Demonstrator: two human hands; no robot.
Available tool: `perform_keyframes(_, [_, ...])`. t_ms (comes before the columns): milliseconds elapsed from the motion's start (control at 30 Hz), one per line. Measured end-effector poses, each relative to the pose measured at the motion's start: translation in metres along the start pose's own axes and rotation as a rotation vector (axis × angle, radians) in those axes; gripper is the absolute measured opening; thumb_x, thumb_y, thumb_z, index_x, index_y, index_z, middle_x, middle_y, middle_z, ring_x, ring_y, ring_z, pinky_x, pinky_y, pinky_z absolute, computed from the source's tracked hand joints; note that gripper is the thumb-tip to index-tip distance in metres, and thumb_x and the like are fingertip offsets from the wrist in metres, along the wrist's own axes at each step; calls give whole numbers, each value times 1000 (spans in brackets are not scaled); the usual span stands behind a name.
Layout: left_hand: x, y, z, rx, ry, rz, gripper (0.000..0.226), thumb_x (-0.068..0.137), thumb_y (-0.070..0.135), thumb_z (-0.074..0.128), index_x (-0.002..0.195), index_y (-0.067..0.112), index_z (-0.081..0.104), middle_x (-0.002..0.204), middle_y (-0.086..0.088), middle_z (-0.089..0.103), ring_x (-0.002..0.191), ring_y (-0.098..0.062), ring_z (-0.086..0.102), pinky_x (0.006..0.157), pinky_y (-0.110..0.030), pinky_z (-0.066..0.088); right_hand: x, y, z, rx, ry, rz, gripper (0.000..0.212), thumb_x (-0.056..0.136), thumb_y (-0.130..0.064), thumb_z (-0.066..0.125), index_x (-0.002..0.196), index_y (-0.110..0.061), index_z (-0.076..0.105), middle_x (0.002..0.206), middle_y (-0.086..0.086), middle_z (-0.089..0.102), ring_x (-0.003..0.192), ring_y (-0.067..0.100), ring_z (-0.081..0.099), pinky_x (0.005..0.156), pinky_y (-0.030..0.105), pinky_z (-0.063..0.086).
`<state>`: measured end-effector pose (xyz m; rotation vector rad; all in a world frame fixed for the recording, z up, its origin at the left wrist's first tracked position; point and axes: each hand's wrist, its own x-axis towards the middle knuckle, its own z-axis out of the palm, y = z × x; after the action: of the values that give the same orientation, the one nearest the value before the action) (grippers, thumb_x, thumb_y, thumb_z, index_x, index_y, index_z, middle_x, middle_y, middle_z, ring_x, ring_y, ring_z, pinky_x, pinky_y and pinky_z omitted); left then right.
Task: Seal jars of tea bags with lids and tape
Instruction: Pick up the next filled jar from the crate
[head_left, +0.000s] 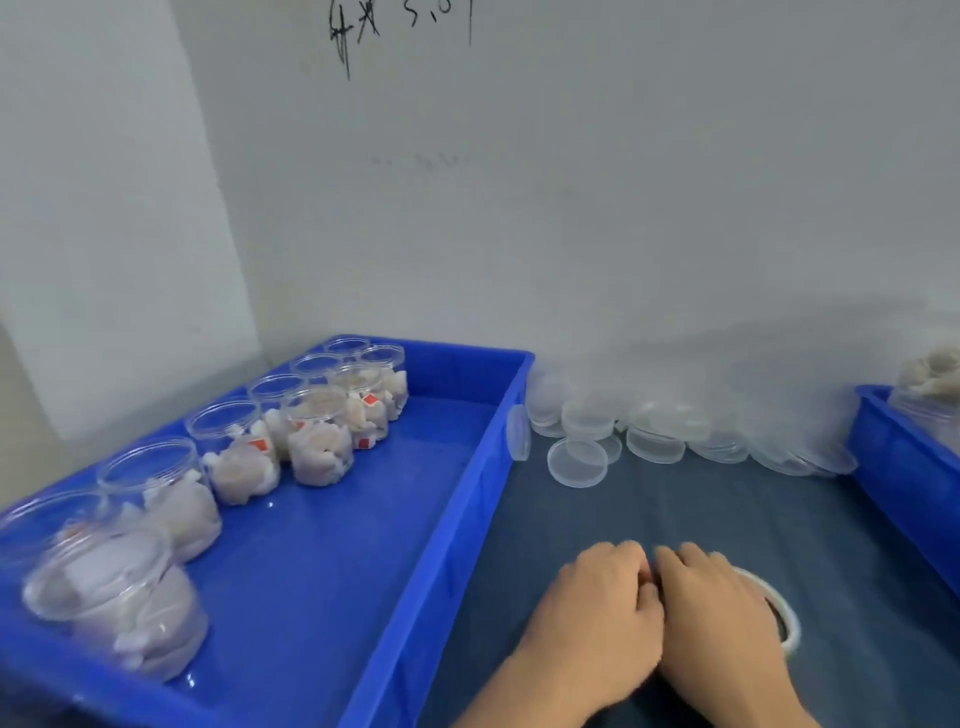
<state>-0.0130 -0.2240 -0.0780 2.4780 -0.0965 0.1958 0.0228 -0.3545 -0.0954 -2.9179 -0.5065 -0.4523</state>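
Note:
Several clear jars of tea bags (311, 441) stand open in a row along the left side of a big blue tray (457, 519). A heap of clear plastic lids (654, 431) lies at the back of the dark table, against the wall. Low in the middle, my left hand (597, 613) and my right hand (722, 618) lie side by side, fingers curled, fingertips meeting. My right hand covers a roll of clear tape (784, 618) whose rim shows at its right. What the fingertips pinch is hidden.
A second blue tray (904, 478) stands at the right edge with a filled jar (930, 384) in it. One lid (518, 432) leans on the big tray's outer wall. A white wall closes the back.

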Motion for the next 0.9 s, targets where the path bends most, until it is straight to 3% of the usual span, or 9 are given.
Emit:
perform_keyframes(67, [-14, 6, -25, 62, 123, 7, 8, 102, 31, 43, 97, 29, 50, 107, 4, 59, 98, -23, 58, 83, -41, 46, 11, -27, -10, 64, -17, -55, 6, 99, -38, 47, 97, -35, 41, 98, -13, 47, 99, 12, 52, 79, 28, 41])
perform_keyframes(200, [-44, 9, -82, 159, 403, -18, 11, 108, 30, 37, 113, 30, 47, 109, 12, 56, 96, -12, 50, 80, -31, 40, 37, -92, -38, 397, 131, -176, 15, 90, -21, 60, 86, -28, 48, 86, -13, 51, 80, 14, 49, 63, 29, 40])
perform_keyframes(267, [-58, 1, -106, 249, 456, -85, 19, 110, 29, 33, 124, 28, 45, 116, 11, 52, 101, -12, 49, 81, -30, 40, 48, -123, -49, 414, 164, -333, 17, 91, -20, 66, 106, -27, 60, 100, -12, 57, 88, 16, 53, 68, 30, 44])
perform_keyframes(333, [-75, -13, -130, 322, 479, -152, 19, 109, 29, 33, 123, 30, 46, 115, 11, 50, 100, -13, 51, 81, -32, 43, 58, -152, -52, 412, 94, -416, 42, 95, -31, 65, 136, -31, 53, 120, -11, 54, 104, 16, 53, 83, 32, 48])
perform_keyframes(433, [-85, -47, -167, 370, 508, -238, 26, 106, 24, 38, 128, 35, 48, 118, 12, 56, 101, -13, 58, 75, -34, 46, 66, -194, -55, 518, 53, -508, 41, 96, -41, 60, 135, -35, 52, 122, -10, 53, 100, 18, 53, 85, 36, 49])
perform_keyframes(567, [-61, -114, -218, 484, 431, -424, 28, 101, 17, 53, 129, 21, 52, 127, -3, 59, 107, -26, 62, 79, -41, 50, 80, -246, -46, 500, -44, -582, 58, 93, -40, 62, 147, -37, 42, 138, -6, 51, 110, 24, 56, 85, 41, 52])
perform_keyframes(733, [-6, -168, -244, 606, 253, -373, 52, 95, 17, 70, 140, 14, 45, 142, -11, 50, 120, -35, 62, 84, -49, 52, 105, -284, -26, 381, -193, -523, 52, 95, -35, 61, 142, -20, 43, 144, 2, 45, 121, 32, 54, 87, 44, 51])
perform_keyframes(800, [11, -181, -245, 636, 196, -358, 55, 100, 23, 67, 148, 16, 42, 152, -9, 45, 127, -36, 60, 91, -49, 51, 114, -290, -20, 339, -247, -489, 55, 97, -36, 60, 145, -19, 40, 148, 4, 41, 124, 33, 53, 90, 46, 48])
perform_keyframes(900, [27, -199, -241, 611, 132, -346, 48, 109, 15, 50, 155, 9, 40, 159, -14, 41, 138, -37, 51, 110, -50, 47, 125, -290, -12, 277, -313, -449, 56, 98, -36, 59, 146, -19, 37, 148, 5, 42, 124, 33, 54, 92, 47, 48])
